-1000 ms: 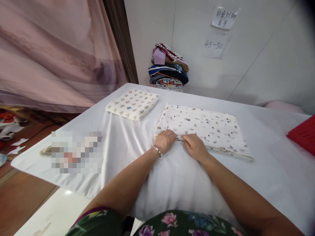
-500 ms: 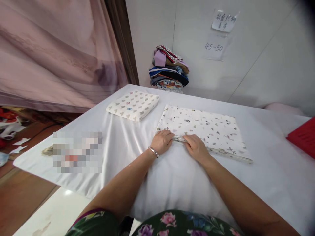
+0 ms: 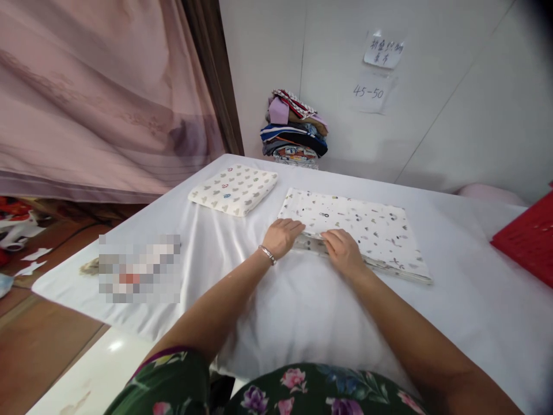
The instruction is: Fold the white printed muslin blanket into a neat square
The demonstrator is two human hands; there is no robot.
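Note:
A flat white cloth with small printed motifs (image 3: 367, 230) lies on the white-covered table (image 3: 224, 259). My left hand (image 3: 281, 236), a bracelet on its wrist, grips the cloth's near left corner with curled fingers. My right hand (image 3: 343, 251) pinches the near edge just to the right of it. The near edge is lifted slightly between both hands. A second cloth, folded small and printed with hearts (image 3: 233, 189), lies to the left, apart from both hands.
A pile of folded coloured fabrics (image 3: 295, 129) leans against the white wall at the table's far edge. Something red (image 3: 527, 242) sits at the right edge. A pink curtain (image 3: 95, 98) hangs left. A blurred patch (image 3: 139, 268) covers the table's left part.
Both hands have slid a little farther onto the patterned cloth, lifting its near edge. The camera shifted slightly.

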